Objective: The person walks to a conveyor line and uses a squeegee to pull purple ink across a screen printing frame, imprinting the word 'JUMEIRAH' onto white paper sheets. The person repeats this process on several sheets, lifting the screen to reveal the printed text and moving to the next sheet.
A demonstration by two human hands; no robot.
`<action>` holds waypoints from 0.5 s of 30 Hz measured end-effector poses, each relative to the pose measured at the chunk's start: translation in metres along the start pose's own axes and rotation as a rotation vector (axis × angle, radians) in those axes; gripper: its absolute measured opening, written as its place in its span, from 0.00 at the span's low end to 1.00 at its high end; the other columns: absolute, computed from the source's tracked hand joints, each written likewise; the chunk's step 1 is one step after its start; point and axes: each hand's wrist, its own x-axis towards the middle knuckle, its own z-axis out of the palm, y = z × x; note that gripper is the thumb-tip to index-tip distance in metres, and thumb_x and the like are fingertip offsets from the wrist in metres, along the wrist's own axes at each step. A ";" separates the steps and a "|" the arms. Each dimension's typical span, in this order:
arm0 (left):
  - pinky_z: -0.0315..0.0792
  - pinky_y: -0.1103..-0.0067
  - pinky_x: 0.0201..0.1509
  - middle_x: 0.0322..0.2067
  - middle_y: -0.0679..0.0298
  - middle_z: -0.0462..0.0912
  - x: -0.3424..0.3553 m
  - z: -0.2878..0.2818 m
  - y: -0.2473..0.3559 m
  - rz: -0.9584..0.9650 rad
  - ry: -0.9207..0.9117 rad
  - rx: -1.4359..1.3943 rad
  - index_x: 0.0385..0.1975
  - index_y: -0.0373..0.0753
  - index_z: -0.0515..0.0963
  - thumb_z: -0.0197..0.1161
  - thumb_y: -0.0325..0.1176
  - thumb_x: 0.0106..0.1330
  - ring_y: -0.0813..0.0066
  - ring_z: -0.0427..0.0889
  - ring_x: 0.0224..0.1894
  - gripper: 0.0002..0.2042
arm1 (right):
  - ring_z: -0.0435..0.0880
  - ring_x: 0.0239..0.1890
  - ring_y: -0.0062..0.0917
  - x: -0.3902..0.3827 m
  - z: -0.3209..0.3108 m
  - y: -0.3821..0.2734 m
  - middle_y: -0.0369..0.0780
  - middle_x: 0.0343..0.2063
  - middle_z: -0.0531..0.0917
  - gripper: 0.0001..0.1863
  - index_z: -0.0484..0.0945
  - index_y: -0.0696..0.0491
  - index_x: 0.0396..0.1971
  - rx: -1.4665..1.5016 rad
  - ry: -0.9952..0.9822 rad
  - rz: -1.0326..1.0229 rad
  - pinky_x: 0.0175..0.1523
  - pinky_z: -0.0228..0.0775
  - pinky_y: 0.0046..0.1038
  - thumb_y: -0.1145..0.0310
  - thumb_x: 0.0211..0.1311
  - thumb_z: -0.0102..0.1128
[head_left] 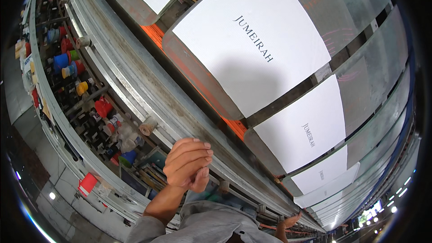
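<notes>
My left hand [188,163] is curled closed over the near metal rail, its fingers bent toward the thumb; whether anything is inside is hidden. My right hand [290,220] reaches toward the rail [126,93] at the lower right, fingers fairly straight, partly small and distant. Beyond the rails, white printed sheets with dark lettering [281,22] lie on grey-green translucent boards [355,4], repeated in a row receding to the lower right. A grey shadow falls on the largest sheet. Orange strips [152,35] show under the boards' near edges.
Along the left runs a lower shelf crowded with several coloured tubs [60,63], dark bottles and plastic bags. A red container [86,184] sits on the outer ledge [103,181] at lower left. Round pegs [147,126] stud the rail. Grey floor [58,207] shows at far left.
</notes>
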 end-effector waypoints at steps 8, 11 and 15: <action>0.79 0.62 0.46 0.27 0.52 0.87 -0.002 0.003 0.002 0.017 -0.009 0.014 0.24 0.28 0.83 0.61 0.32 0.65 0.56 0.88 0.33 0.13 | 0.76 0.67 0.42 -0.009 -0.003 -0.015 0.44 0.67 0.77 0.26 0.73 0.47 0.69 -0.037 -0.107 0.149 0.68 0.66 0.36 0.62 0.78 0.35; 0.79 0.63 0.46 0.27 0.53 0.87 0.000 0.001 0.000 -0.005 -0.002 0.021 0.24 0.28 0.83 0.61 0.32 0.65 0.56 0.88 0.34 0.12 | 0.76 0.67 0.43 0.001 -0.005 -0.003 0.44 0.67 0.77 0.26 0.72 0.47 0.70 -0.008 -0.085 0.062 0.68 0.66 0.36 0.62 0.78 0.35; 0.79 0.63 0.46 0.27 0.53 0.87 -0.001 0.000 0.002 -0.008 -0.015 0.033 0.23 0.29 0.83 0.61 0.32 0.64 0.56 0.88 0.34 0.12 | 0.76 0.67 0.43 0.001 0.001 -0.003 0.44 0.67 0.77 0.27 0.71 0.50 0.71 -0.023 -0.081 0.031 0.68 0.66 0.36 0.63 0.78 0.35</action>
